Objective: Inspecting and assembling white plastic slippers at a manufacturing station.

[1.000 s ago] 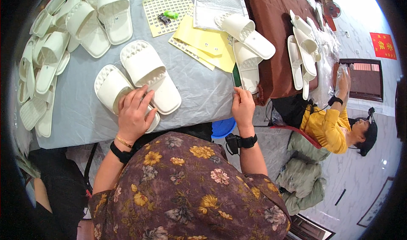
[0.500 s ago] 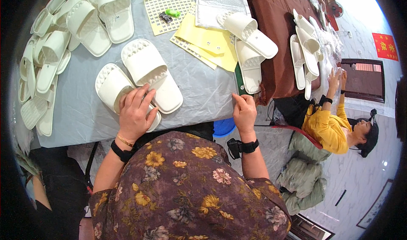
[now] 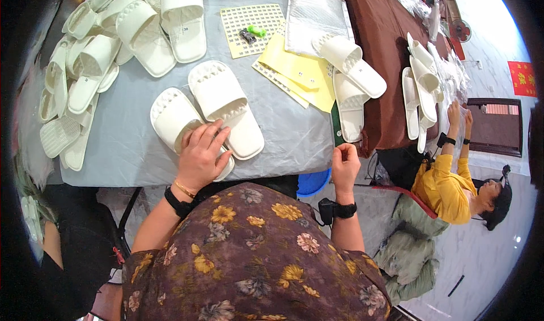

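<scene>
A pair of white slippers lies side by side before me on the grey-covered table. My left hand (image 3: pixel 204 154) rests over the left slipper (image 3: pixel 174 115), its fingers stretched across the insole by the strap opening. The fingertips come close to the right slipper (image 3: pixel 219 87), whose insole lies bare. By the table's front right edge, my right hand (image 3: pixel 344 167) is raised with thumb and fingers pressed together. Anything pinched in it is too small or hidden to make out.
White slippers (image 3: pixel 93 66) are heaped at the left. Yellow sticker sheets (image 3: pixel 297 69), a green clip-like item (image 3: pixel 256 31), a silver bubble mailer (image 3: pixel 317 20) and two slippers (image 3: pixel 348 97) lie at back right. A person in yellow (image 3: pixel 445 185) works at the right.
The whole view has shifted, so the table appears further right. My left hand stays on the left slipper. The right hand's fingers have curled in more and point upward.
</scene>
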Motion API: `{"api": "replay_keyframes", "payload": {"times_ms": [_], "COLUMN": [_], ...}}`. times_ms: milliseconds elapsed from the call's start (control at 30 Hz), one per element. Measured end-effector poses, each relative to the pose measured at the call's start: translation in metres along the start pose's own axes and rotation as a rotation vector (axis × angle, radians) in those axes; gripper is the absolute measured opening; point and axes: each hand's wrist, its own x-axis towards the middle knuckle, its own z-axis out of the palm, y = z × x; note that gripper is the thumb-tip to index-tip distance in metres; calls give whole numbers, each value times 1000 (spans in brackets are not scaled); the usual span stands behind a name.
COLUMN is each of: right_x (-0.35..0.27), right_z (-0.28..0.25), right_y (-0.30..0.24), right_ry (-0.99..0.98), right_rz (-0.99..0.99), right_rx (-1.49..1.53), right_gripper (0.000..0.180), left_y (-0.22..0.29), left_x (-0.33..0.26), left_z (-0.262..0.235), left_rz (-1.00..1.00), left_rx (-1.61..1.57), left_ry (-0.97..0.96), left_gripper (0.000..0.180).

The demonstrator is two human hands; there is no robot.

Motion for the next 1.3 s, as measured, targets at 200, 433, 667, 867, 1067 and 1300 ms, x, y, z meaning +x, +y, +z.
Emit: {"api": "replay_keyframes", "payload": {"times_ms": [200,433,667,867,1067,1300], "right_x": [-15,-40,-46,-12,39,91], "right_z": [-19,-45,-49,-31,22,91], "right_y": [8,24,37,-2,-69,-88], "right_ry": [55,-72,82,27,-92,-210], "right_rz": [-59,243,-7,-138,-326,-466], "right_rx": [-135,-297,-454,-184,10,-71], "right_gripper": [7,12,9,9,7,9], "left_y": [-1,-1,0,0,-1,3], "left_x": [0,-1,0,-1,-1,-1], "left_z": [-1,-1,-1,-2,-1,-1], "left_rz": [10,13,11,22,22,19], "left_rx": [44,16,4,26,26,17], "left_ry": [19,12,14,22,13,5], "left_gripper": [47,49,48,49,49,50]}}
